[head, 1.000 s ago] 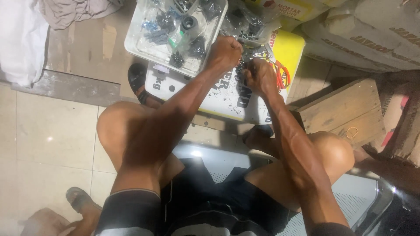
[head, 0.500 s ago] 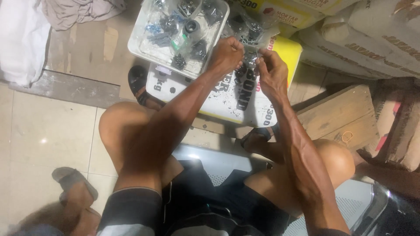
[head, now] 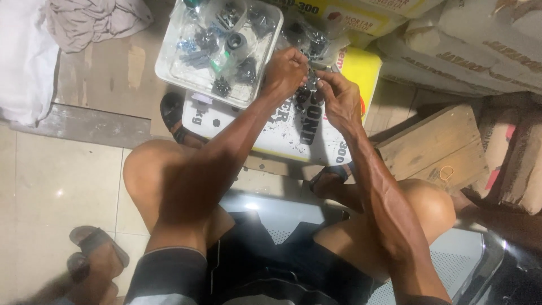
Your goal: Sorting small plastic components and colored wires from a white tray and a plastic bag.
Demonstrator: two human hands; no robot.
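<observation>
**Inspector:** Start at the left. What lies on the floor there?

**Assistant:** White cloth (head: 22,62) against the left edge, a grey rag (head: 96,20) at the top. A sandalled foot (head: 93,257), another person's, sits at the lower left corner.

**Inspector:** The work surface?

**Assistant:** A white and yellow sack (head: 293,127) lying flat. A clear plastic tray (head: 169,70) rests across its upper left corner, holding small dark fittings in clear packets (head: 226,42).

**Inspector:** Left hand?

**Assistant:** The left hand (head: 287,70) is over the sack's upper edge, just right of the tray. Forearm stretched forward from the knee, wrist bent, fingers curled closed. It pinches a small dark fitting (head: 310,81) from the left.

**Inspector:** Right hand?

**Assistant:** The right hand (head: 340,99) meets it from the right, forearm extended, thumb and forefinger narrowed onto the same fitting. The piece sits between the two hands above the sack's upper middle. Its exact shape is too small to tell.

**Inspector:** Further right?

**Assistant:** A wooden box (head: 432,144) beside the sack's right edge, with a rubber band (head: 446,172) on top. Grey sacks (head: 468,51) are stacked at the upper right corner.
</observation>
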